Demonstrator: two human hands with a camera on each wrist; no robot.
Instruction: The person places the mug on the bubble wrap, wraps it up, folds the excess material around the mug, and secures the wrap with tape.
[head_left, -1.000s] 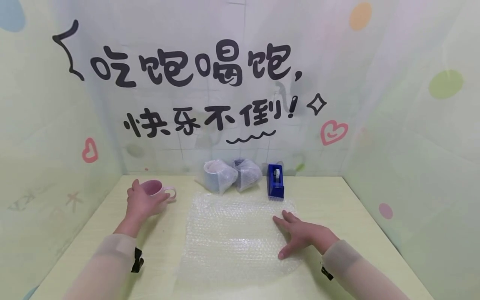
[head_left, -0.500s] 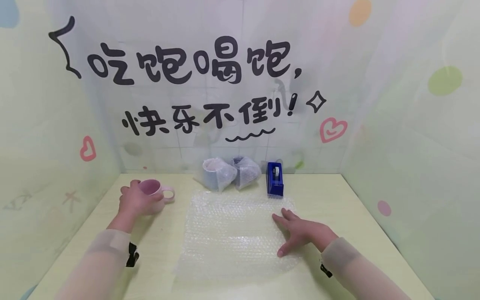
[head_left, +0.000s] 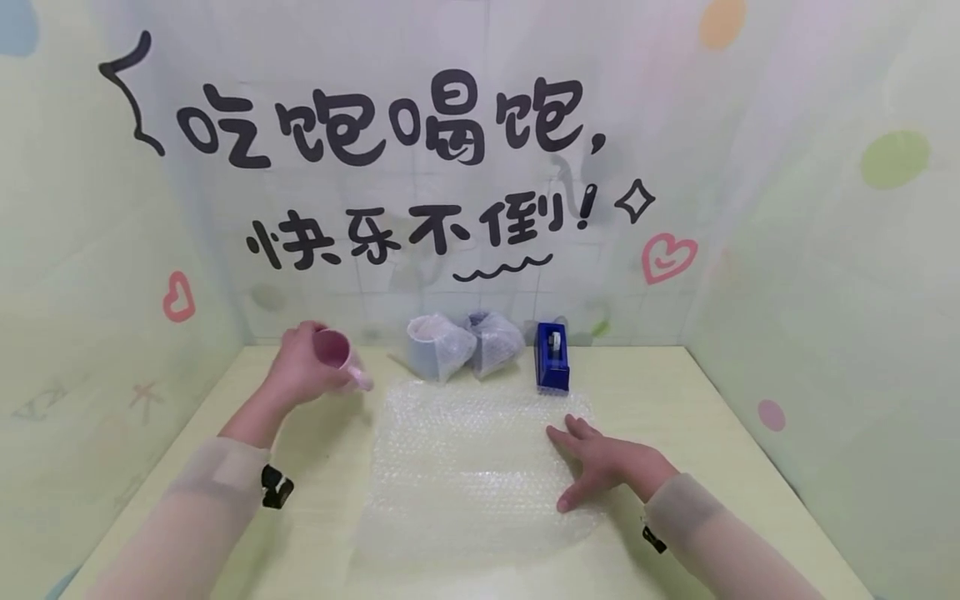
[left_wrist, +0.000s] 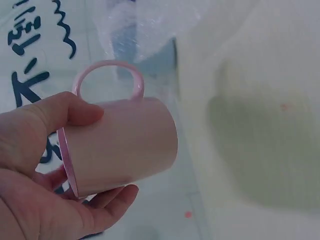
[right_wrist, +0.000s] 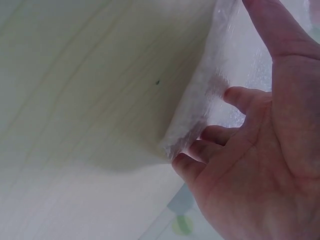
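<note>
My left hand (head_left: 306,367) grips a pink mug (left_wrist: 122,145) near its rim, thumb on one side and fingers on the other. The mug is tilted above the table's left part, its handle pointing right in the head view, and its shadow falls on the tabletop. A flat sheet of bubble wrap (head_left: 465,475) covers the middle of the table. On its right edge rests my right hand (head_left: 603,462), fingers spread and touching the sheet. The right wrist view shows these fingertips along the wrap's edge (right_wrist: 200,100).
Two cups in bubble wrap, a light blue one (head_left: 426,350) and a darker one (head_left: 495,346), stand at the back. A blue tape dispenser (head_left: 552,358) is right of them, just behind the sheet. Printed walls enclose the table (head_left: 697,400) on three sides.
My left hand has raised the pink mug from the table, tipped it and carried it slightly right. The right hand stays in place on the bubble wrap.
</note>
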